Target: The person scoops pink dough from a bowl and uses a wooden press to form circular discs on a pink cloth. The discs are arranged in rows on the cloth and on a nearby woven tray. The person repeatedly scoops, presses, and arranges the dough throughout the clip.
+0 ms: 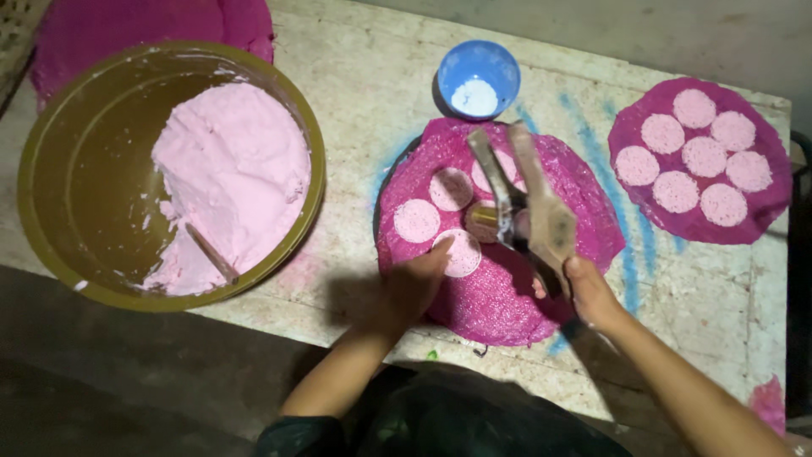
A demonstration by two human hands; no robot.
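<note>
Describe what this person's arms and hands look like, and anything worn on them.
Both forearms are bare, with no sleeves in view below the elbow. The left hand and right hand wear no gloves; no rings, watch or bracelets show, though the dim light hides fine detail. Dark clothing covers the body below.

The blurred wooden press tool (531,199) hides part of the magenta round cloth (499,296); the right hand's (588,292) fingers are indistinct.
</note>
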